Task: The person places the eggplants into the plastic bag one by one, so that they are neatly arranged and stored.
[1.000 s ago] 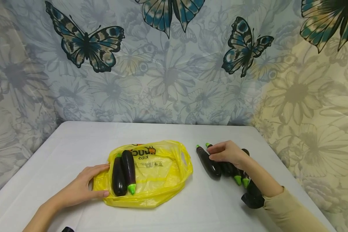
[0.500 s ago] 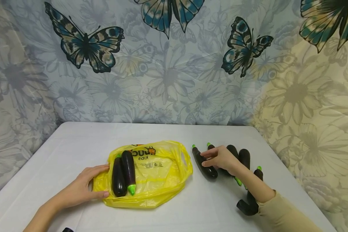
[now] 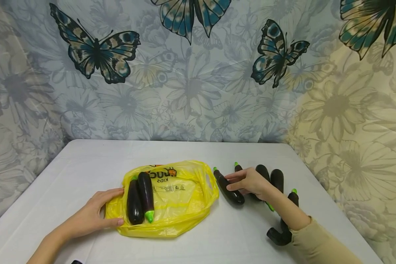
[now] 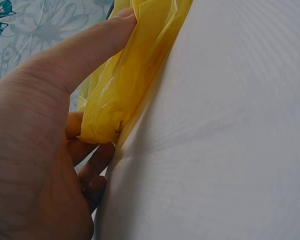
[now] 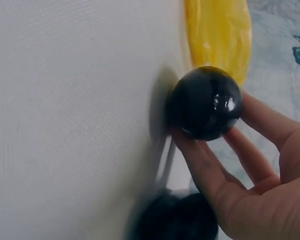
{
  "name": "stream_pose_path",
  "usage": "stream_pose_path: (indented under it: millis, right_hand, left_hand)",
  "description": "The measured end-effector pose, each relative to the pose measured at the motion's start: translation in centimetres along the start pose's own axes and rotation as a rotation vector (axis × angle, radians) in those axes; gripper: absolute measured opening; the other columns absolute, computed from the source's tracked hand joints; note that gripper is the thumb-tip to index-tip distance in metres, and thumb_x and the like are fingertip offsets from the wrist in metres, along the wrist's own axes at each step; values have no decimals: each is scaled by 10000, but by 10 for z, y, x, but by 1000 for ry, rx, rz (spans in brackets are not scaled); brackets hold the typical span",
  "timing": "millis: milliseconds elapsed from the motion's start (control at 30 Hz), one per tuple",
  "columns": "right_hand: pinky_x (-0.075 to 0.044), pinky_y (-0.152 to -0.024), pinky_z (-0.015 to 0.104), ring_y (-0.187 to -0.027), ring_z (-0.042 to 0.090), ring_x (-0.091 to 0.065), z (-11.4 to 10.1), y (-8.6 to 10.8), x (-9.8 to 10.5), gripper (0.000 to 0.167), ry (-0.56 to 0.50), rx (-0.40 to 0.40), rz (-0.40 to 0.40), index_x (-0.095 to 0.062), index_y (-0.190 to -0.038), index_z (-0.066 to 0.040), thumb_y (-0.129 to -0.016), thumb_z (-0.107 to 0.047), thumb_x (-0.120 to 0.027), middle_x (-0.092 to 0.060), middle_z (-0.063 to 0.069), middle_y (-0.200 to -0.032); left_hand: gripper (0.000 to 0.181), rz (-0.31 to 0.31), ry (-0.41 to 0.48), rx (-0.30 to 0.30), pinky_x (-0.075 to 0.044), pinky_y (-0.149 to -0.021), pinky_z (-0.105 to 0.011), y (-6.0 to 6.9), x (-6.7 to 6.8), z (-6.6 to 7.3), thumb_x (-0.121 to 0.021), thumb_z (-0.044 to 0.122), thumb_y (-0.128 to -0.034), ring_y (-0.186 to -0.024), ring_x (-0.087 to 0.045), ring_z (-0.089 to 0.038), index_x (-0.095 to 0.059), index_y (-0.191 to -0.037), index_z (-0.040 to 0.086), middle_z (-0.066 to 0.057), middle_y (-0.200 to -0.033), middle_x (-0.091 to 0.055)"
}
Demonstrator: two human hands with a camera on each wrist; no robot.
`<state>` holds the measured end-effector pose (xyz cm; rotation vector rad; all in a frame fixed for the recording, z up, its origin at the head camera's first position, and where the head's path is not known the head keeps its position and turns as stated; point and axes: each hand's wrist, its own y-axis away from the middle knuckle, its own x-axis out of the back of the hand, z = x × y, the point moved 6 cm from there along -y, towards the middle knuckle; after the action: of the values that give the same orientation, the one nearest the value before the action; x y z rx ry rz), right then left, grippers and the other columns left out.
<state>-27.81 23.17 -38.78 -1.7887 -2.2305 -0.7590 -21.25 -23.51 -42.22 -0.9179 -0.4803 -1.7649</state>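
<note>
A yellow plastic bag (image 3: 181, 216) lies flat on the white table, with two dark eggplants (image 3: 135, 205) side by side on its left part. My left hand (image 3: 85, 212) holds the bag's left edge, thumb on the near side and fingers on the far side; in the left wrist view the bag's folded edge (image 4: 125, 85) runs between them. Right of the bag, my right hand (image 3: 252, 182) grips another eggplant (image 3: 234, 197), its green tip pointing away. The right wrist view shows thumb and fingers about the rounded end of this eggplant (image 5: 205, 102).
Several more eggplants (image 3: 277, 179) lie to the right, partly hidden under my right hand and forearm. A black curved object (image 3: 278, 236) sits beside my right sleeve. A butterfly-patterned backdrop (image 3: 191, 102) rises behind the table (image 3: 102, 154).
My right hand has moved left with the eggplant, bringing it close to the bag's right edge. The left hand and the bag have stayed in place.
</note>
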Motion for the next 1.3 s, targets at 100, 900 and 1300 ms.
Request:
stream_pose_path:
  millis: [100, 900, 1300]
  right_hand:
    - [-549, -670, 353, -803, 213, -656, 0, -1, 0, 477, 9, -2, 7, -718, -1193, -66, -750, -159, -869, -713, 85, -1061]
    - [-555, -684, 355, -816, 209, -658, 3, 3, -3, 465, -7, 25, 22, -709, -1203, -46, -770, -144, -850, -704, 80, -1061]
    - [-561, -735, 371, -885, 226, -674, 2, 7, -1, 493, -28, 48, 20, -690, -1228, -33, -779, -162, -847, -690, 112, -1114]
  left_hand:
    - [824, 3, 4, -4, -331, -957, -650, 0, 0, 0, -803, 513, -771, -1250, -376, -309, -491, -1443, 154, -78, -1437, -465]
    - [820, 4, -11, -24, -328, -949, -663, -1, -1, -2, -801, 511, -774, -1252, -378, -312, -494, -1442, 147, -69, -1446, -464]
    - [827, -4, -18, -12, -337, -944, -666, 0, 0, 2, -791, 520, -780, -1244, -378, -306, -487, -1447, 138, -77, -1446, -462]
